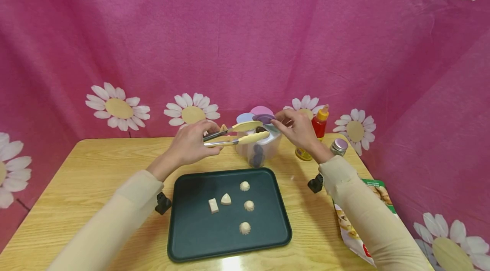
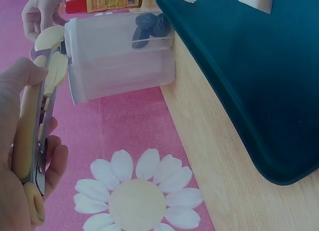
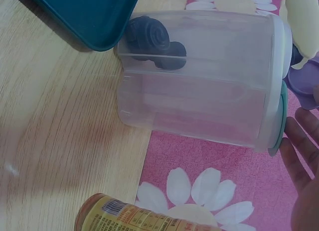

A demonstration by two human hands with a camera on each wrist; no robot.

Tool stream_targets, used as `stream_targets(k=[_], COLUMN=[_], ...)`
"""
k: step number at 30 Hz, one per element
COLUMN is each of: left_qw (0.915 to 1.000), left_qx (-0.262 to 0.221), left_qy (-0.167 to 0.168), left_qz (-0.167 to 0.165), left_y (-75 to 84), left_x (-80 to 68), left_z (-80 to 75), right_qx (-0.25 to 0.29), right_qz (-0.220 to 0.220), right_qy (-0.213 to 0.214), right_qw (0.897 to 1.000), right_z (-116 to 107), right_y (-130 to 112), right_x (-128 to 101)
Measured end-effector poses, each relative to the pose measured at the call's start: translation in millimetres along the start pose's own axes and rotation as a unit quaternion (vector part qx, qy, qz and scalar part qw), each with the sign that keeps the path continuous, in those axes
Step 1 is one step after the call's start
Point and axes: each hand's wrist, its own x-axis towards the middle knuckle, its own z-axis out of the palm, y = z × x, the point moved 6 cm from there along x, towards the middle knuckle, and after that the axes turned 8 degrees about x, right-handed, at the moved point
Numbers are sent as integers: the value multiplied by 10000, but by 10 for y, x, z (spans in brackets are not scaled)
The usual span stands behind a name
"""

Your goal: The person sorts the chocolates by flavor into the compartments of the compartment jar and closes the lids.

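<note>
Tray [image 1: 183, 237] at table [image 1: 95, 169] centre, five pastry pieces [image 1: 245, 186] on it. Container [image 1: 264, 152] behind tray, dark pieces [image 1: 257, 155] inside. Sauce bottle [image 1: 320, 121] and jar [image 1: 339, 146] right of container. Packet [image 1: 377, 192] right of tray.

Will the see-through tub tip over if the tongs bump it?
Probably fairly easily. The clear plastic container stands taller than it is wide and looks mostly empty, with only a few dark pieces inside, so it seems light. The right hand at its purple lid flap may steady it while the tongs reach in.
</note>
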Motion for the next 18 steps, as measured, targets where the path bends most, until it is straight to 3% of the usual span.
stream_targets(k=[10, 18], left_qw=[9999, 9990], left_qx=[-16, 206], left_qy=[-93, 68], left_qz=[-113, -385], left_y=[-21, -205], left_x=[-82, -412], left_z=[-29, -142], right_qx=[29, 9], right_qz=[28, 10], right_qy=[-38, -19], right_qw=[10000, 10000], right_z=[2, 2], right_y=[-2, 16], right_x=[-5, -8])
